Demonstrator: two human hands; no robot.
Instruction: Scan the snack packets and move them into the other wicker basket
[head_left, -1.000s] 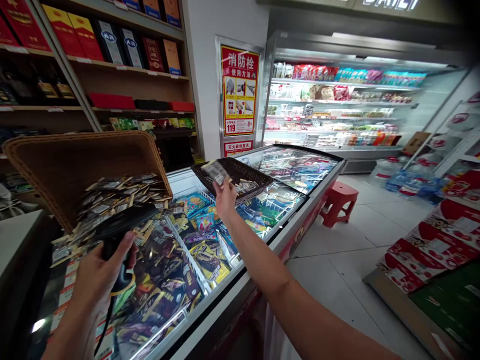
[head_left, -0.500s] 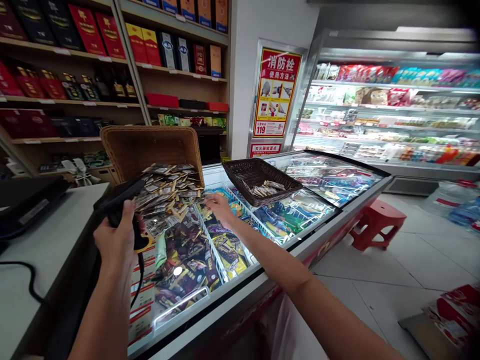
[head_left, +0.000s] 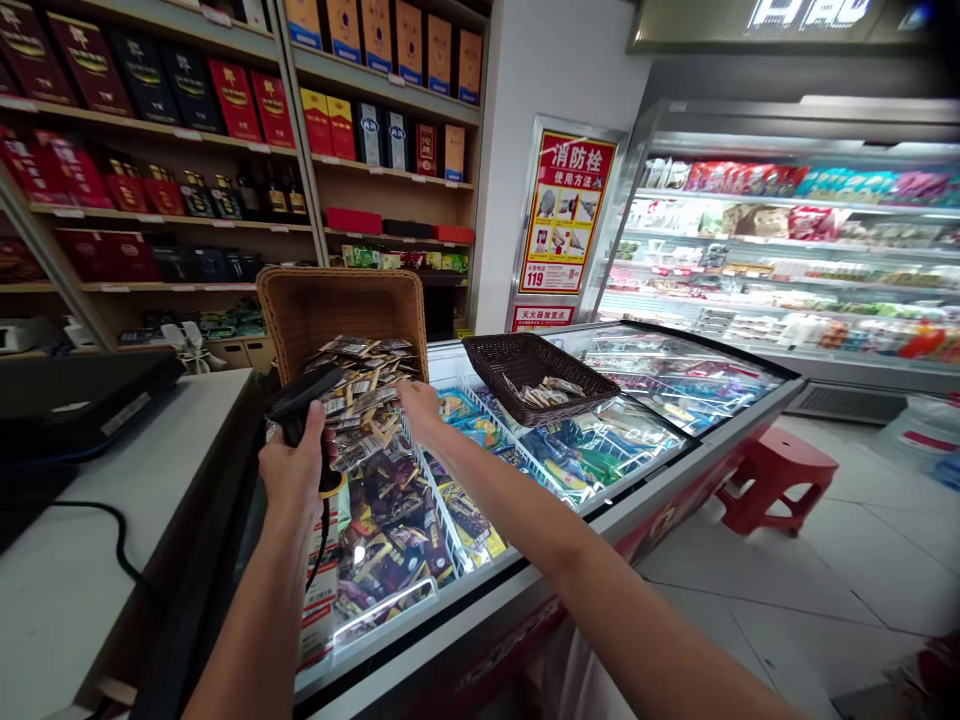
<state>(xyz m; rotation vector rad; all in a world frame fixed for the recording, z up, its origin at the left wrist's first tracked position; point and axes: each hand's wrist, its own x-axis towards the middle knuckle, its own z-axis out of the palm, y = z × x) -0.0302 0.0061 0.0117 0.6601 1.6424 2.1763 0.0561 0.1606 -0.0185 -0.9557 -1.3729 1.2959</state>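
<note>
My left hand is wrapped around the handle of a black barcode scanner, whose head points toward a heap of small packets. These flat, shiny sachets spill from a tilted tan wicker basket onto the glass-topped freezer. My right hand is at the right edge of the heap, its fingers pinched at a small packet; the fingertips are partly hidden. To the right of it, a dark brown wicker basket holds several similar packets.
The chest freezer contains wrapped ice creams in wire dividers. A white counter with a black device stands on the left. On the floor at right is a red stool. Bottle shelves line the back.
My right hand has moved left from beside the heap onto its packets. My left hand still holds the scanner near the heap. The whole view has shifted slightly.
</note>
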